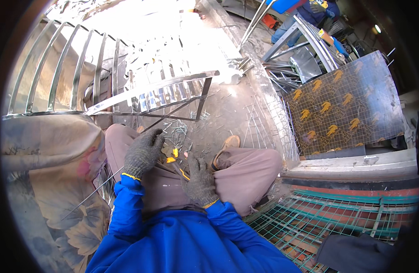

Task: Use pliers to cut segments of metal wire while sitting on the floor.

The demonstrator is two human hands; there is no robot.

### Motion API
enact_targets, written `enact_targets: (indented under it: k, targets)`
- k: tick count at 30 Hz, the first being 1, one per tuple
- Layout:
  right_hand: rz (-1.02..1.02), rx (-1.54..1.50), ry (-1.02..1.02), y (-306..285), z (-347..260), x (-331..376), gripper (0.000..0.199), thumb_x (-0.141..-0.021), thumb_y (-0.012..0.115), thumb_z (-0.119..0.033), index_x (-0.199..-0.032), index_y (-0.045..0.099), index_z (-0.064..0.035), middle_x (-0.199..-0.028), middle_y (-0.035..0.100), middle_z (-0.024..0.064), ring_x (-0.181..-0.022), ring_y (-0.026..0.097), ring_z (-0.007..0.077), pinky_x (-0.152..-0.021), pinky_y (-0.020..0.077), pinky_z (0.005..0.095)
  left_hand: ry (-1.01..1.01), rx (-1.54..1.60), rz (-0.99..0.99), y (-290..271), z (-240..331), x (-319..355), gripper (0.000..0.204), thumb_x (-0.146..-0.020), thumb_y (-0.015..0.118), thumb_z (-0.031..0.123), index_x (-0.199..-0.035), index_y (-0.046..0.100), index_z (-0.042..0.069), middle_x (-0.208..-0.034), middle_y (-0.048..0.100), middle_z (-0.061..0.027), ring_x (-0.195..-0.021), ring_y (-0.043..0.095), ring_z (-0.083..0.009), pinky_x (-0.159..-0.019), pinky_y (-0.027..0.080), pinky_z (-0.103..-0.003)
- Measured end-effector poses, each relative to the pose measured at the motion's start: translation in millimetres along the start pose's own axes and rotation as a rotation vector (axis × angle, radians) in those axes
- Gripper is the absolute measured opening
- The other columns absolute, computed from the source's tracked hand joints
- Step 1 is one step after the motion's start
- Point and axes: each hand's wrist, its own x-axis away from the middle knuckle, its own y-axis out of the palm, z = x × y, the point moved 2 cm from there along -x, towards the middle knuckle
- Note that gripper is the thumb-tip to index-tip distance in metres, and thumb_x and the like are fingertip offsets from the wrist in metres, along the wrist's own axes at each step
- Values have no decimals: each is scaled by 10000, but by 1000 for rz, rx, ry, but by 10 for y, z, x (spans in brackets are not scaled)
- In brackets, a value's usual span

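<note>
My left hand (144, 154), in a grey knit glove with a yellow cuff edge, is over my left thigh with its fingers bent. A thin metal rod (92, 193) slants from the lower left up under this hand, which appears closed on it; the grip itself is hidden. My right hand (201, 183), gloved alike, is near my lap. Against its thumb lies a hand tool (184, 173) with dark and yellow handles, apparently in its grasp; its exact kind is unclear. Yellow parts (172, 156) show between the hands.
A barred metal frame (98, 75) and a flat bar on legs (155, 85) stand ahead. Short cut rods (176, 130) litter the floor. Patterned sheet (341, 104) and wire mesh (257, 125) are at right, green mesh (319, 209) below. Another person (309, 18) works at far right.
</note>
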Motion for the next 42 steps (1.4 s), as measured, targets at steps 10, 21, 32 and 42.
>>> enact_targets:
  k: [10,21,32,42]
  targets:
    - [57,-42,-34,-61,-52,-45,759,-799,721,-146,-1498,426,-107,-1261,547,219,-1143,534,433,-976,443,522,-103,428,-111,-56,-109,2,412,-1014,597,291,-1291,623,-14,-1189,697,-163,-1108,658,-250,-968,496,-371]
    - [62,222,-24,-421,58,5,828,-786,741,-233,-1525,394,-99,-1265,531,216,-1131,523,455,-952,432,568,-92,705,-364,-188,187,76,548,-976,675,200,-1459,508,1,-1352,607,-86,-1226,548,-166,-1065,428,-320]
    - [-106,199,-48,-1006,-69,120,777,-852,626,-52,-1560,312,3,-1522,398,275,-1389,399,456,-1137,338,506,129,808,-484,-297,454,-24,608,-925,596,76,-1519,469,54,-1260,618,-12,-987,522,-98,-889,455,-274]
    - [-455,-819,361,-1036,77,460,671,-873,697,-26,-1489,437,24,-1414,571,158,-1282,568,226,-1043,475,328,-15,927,-418,-323,533,-65,390,-996,588,137,-1374,625,48,-961,616,38,-789,508,-57,-715,447,-221]
